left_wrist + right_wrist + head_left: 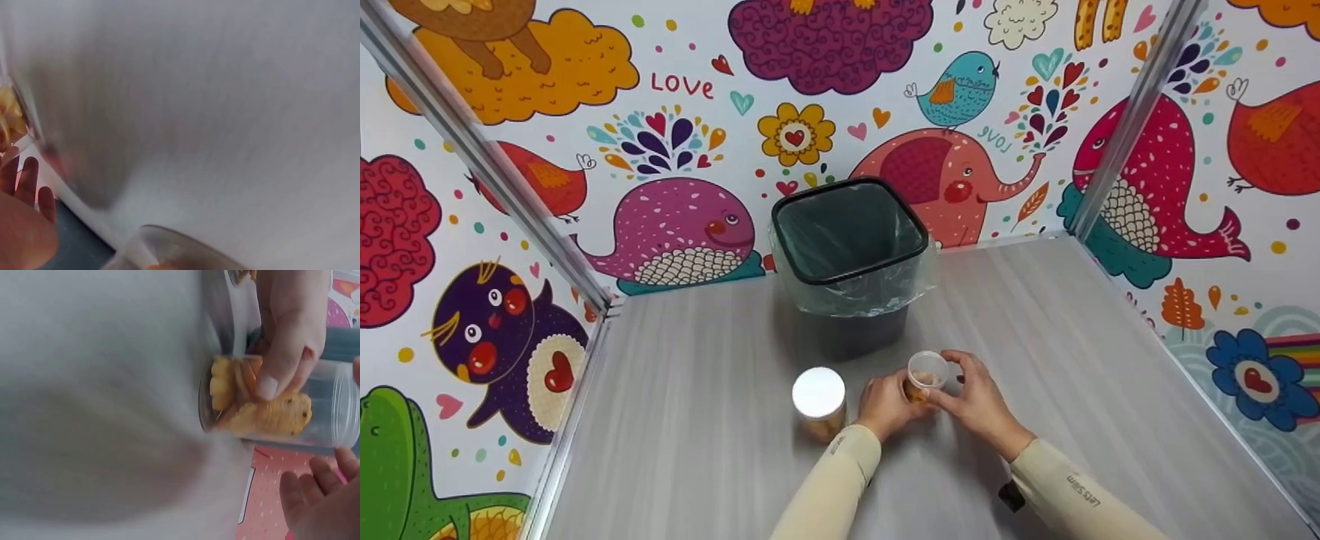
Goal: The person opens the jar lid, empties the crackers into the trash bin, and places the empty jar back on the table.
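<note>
A clear plastic jar (928, 369) without a lid stands between my hands, in front of the bin. Golden-brown, ridged snack pieces (264, 417) fill its lower part. My left hand (885, 405) grips the jar low on its body, the thumb pressed to the wall in the right wrist view. With thumb and index finger, my right hand (979, 401) holds the jar's neck from either side, its other fingers loosely bent. To the left of my left hand stands a second jar with a white lid (819, 392), brownish contents showing through its side.
A dark square bin (851, 337) with a clear liner (877, 296) stands behind the jars, against the back wall. Panels (840, 112) printed with cartoon animals enclose the grey wood-look table (697, 420), with metal posts (1125, 135) at the corners.
</note>
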